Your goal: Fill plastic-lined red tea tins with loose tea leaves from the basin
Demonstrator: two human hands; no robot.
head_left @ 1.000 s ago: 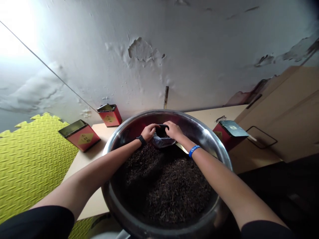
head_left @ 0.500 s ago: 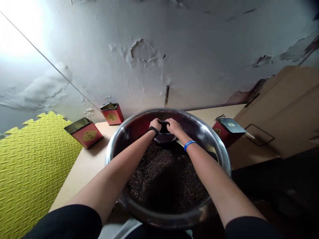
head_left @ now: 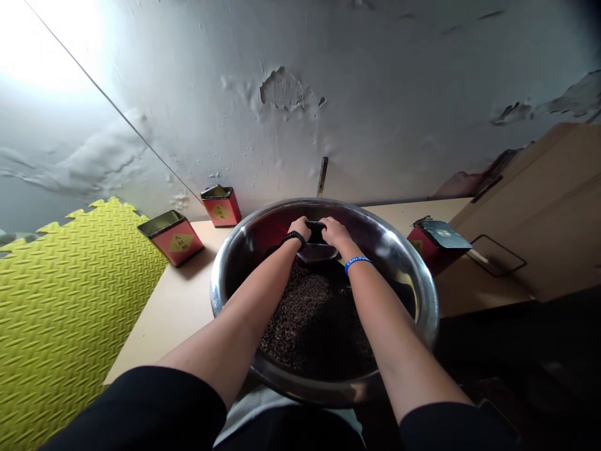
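Note:
A wide steel basin (head_left: 426, 300) holds loose dark tea leaves (head_left: 305, 300). Inside its far part, my left hand (head_left: 300, 228) and my right hand (head_left: 335, 233) grip a dark angular container (head_left: 317, 252) from either side. Its black upper edge shows between my fingers; much of it is in shadow, so its exact kind cannot be made out. Both hands are closed round it. A black band circles my left wrist and a blue one my right.
Two red tins with yellow labels, a nearer tin (head_left: 181, 246) and a farther tin (head_left: 224, 210), stand open at left. Another red tin (head_left: 434, 247) is at right by a cardboard box (head_left: 535, 213). A yellow foam mat (head_left: 84, 275) lies left of the table (head_left: 157, 313); a peeling wall (head_left: 389, 106) rises behind.
My view has shifted slightly, so the basin and tins sit a little farther right and higher. Both hands keep their hold on the dark container at the basin's far side.

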